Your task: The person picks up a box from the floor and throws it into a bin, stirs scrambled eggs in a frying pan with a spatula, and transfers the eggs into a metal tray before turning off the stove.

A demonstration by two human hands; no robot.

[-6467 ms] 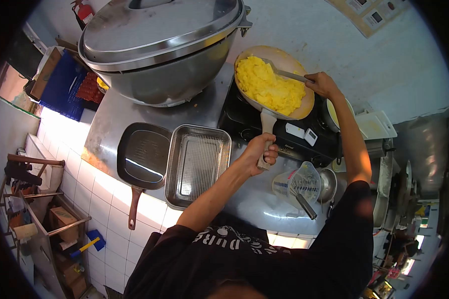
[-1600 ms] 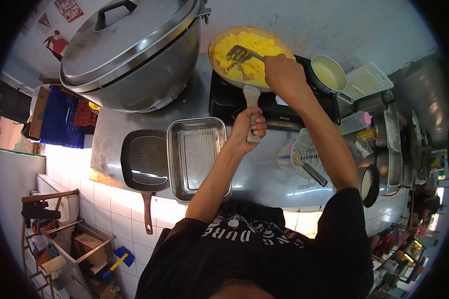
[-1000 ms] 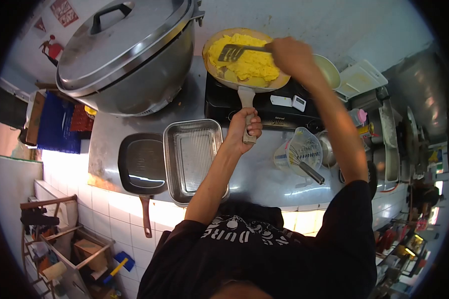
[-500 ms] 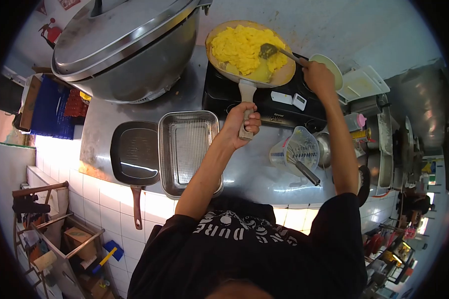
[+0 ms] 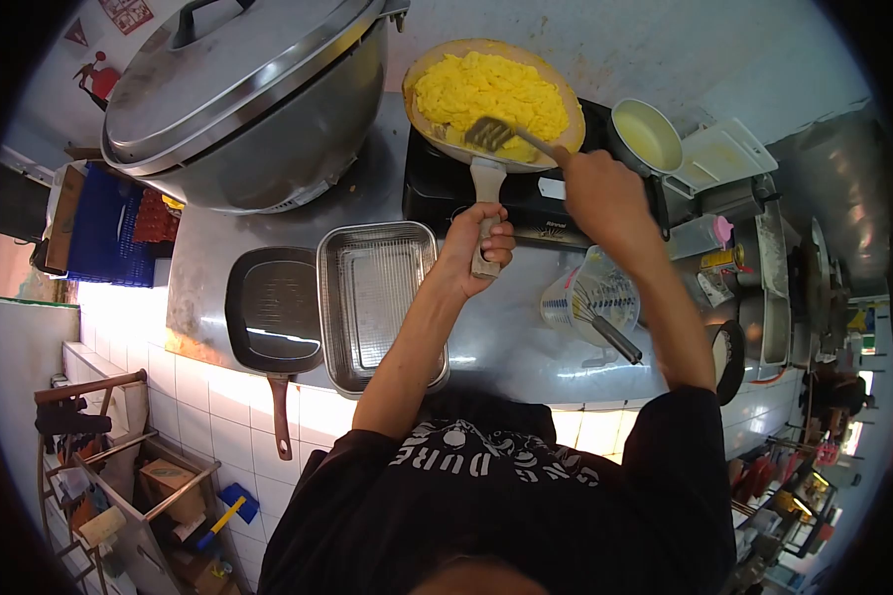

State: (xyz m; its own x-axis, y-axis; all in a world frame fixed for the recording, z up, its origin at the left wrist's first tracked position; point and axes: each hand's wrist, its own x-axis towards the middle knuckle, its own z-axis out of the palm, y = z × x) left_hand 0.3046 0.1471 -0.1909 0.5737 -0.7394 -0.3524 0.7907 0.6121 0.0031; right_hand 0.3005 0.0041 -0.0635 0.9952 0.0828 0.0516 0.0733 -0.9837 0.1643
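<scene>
My left hand (image 5: 479, 248) is wrapped round the pale handle of a frying pan (image 5: 570, 97) over a black gas stove (image 5: 429, 183). Bright yellow scrambled eggs (image 5: 491, 91) fill much of the pan. In my right hand (image 5: 605, 198) is a spatula (image 5: 494, 132) with a dark slotted head, which lies against the near edge of the eggs, close to where the handle joins the pan. My right forearm covers part of a clear measuring jug (image 5: 556, 305) with a whisk (image 5: 605, 330) in it.
A wire-lined metal tray (image 5: 375, 297) and a square grill pan (image 5: 273, 307) sit on the steel counter (image 5: 200, 258). At the back left stands a big lidded steel pot (image 5: 268, 149). A small saucepan (image 5: 647, 136) and a white lid (image 5: 729, 159) are at the right.
The spatula has moved left and nearer to me across the pan, from the right side of the eggs to the near edge. My left hand still grips the pan handle.
</scene>
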